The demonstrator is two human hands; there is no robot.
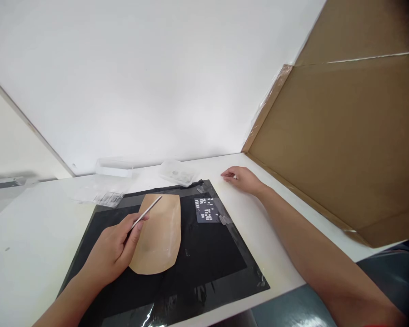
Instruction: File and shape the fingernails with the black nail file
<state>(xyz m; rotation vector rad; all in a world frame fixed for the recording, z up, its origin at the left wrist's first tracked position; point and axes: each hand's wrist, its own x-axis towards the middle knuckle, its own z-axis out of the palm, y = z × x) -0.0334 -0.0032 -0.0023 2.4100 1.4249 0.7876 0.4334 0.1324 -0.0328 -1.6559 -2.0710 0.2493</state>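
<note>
My left hand (114, 245) is closed around a thin, pale stick-like tool (150, 209), which points up and to the right over a tan sheet. That tan sheet (162, 240) has a curved lower edge and lies on a black mat (211, 259). Off the mat's right side, my right hand (243, 178) rests on the white table, its fingers loosely bent and a little apart, with nothing visible in them. The nearest thing to it is a small dark card (209, 218) bearing many tiny white pieces, on the mat's upper right.
Behind the mat stands a clear plastic tray (179, 172) with small items. Clear packaging (112, 175) and a small clear case (108, 199) lie at back left. A white wall (150, 81) closes the back, and a cardboard panel (344, 145) stands on the right.
</note>
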